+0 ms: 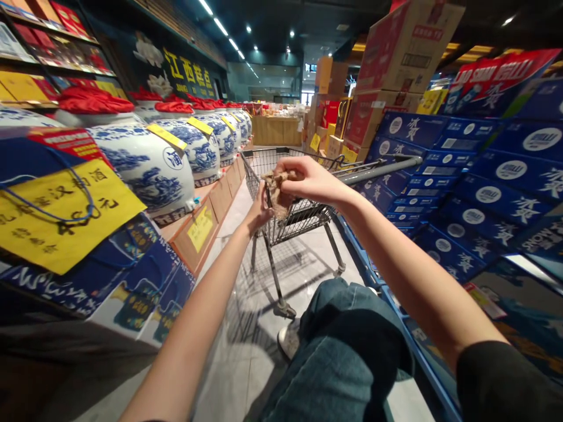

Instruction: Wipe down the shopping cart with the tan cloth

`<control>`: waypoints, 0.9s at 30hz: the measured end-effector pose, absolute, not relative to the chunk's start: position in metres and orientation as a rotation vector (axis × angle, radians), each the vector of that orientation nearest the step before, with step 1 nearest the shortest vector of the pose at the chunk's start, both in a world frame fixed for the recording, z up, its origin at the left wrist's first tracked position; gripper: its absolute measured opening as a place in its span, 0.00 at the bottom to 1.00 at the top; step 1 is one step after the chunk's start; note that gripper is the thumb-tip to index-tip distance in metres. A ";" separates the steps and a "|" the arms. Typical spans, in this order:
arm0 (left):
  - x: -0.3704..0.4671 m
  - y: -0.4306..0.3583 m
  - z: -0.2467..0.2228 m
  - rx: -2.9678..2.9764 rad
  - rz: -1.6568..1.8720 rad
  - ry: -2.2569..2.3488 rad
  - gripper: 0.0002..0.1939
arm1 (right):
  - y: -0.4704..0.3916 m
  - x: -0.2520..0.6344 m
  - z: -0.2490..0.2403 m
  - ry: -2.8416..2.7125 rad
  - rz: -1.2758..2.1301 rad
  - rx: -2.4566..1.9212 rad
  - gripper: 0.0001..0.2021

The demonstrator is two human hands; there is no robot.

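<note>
Both my hands are together in front of me at the cart, closed on one small brown crumpled thing (278, 198) that looks like rough cloth; its exact kind I cannot make out. From the left and below, my left hand (260, 211) grips its edge. Over its top, the fingers of my right hand (303, 177) pinch it. Just behind the hands stands a dark wire shopping cart (303, 225), its grey handle (382, 170) reaching out to the right. My hands hide part of the cart's basket.
Blue-and-white jars (141, 164) with red cloth tops line a ledge on the left. Nearer is a blue gift box (109, 264) with a yellow price sign (65, 211). Blue cartons (466, 205) are stacked on the right. A tiled aisle floor (237, 351) runs between them.
</note>
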State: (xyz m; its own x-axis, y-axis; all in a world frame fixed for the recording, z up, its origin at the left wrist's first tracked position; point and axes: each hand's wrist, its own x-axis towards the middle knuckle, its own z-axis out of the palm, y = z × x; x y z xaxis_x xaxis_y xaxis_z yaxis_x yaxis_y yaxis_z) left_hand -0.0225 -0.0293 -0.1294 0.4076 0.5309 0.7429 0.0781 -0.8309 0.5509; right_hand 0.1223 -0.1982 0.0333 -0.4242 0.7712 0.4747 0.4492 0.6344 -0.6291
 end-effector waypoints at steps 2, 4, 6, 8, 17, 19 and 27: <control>-0.034 -0.020 -0.130 2.230 1.392 0.550 0.40 | -0.197 0.113 0.031 -2.120 0.493 -0.894 0.04; -0.046 -0.014 -0.128 2.203 1.382 0.549 0.38 | -0.199 0.104 0.030 -2.157 0.420 -0.831 0.04; -0.059 -0.013 -0.124 2.196 1.342 0.559 0.35 | -0.201 0.097 0.030 -2.162 0.353 -0.783 0.02; -0.073 -0.017 -0.119 2.207 1.303 0.609 0.37 | -0.203 0.096 0.029 -2.105 0.329 -0.775 0.06; -0.134 -0.112 -0.067 2.113 1.520 0.374 0.41 | -0.196 0.102 0.030 -1.889 0.664 -0.700 0.27; -0.137 -0.140 -0.046 2.136 1.611 0.393 0.32 | -0.195 0.092 0.034 -1.898 0.675 -0.707 0.27; -0.126 -0.179 -0.028 2.478 1.640 0.979 0.13 | -0.186 0.081 0.034 -1.760 0.693 -0.746 0.24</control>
